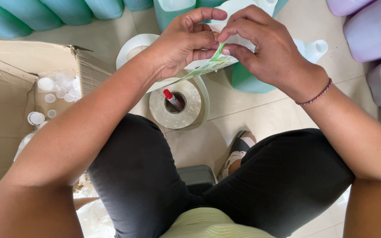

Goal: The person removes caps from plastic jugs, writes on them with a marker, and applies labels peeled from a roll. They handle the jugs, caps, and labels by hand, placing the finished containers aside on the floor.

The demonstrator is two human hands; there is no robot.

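Both hands up front: left hand and right hand pinch the green-and-white paper label above the label roll; better peel slowly, corner first, keeping it flat.

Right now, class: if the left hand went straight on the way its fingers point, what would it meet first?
The right hand, probably: the left hand points across at it, both pinching the green label strip.

An open cardboard box on the left holds white plastic caps. Teal jugs line the top edge, and lilac jugs stand at the right. A red-capped marker stands inside a roll's core.
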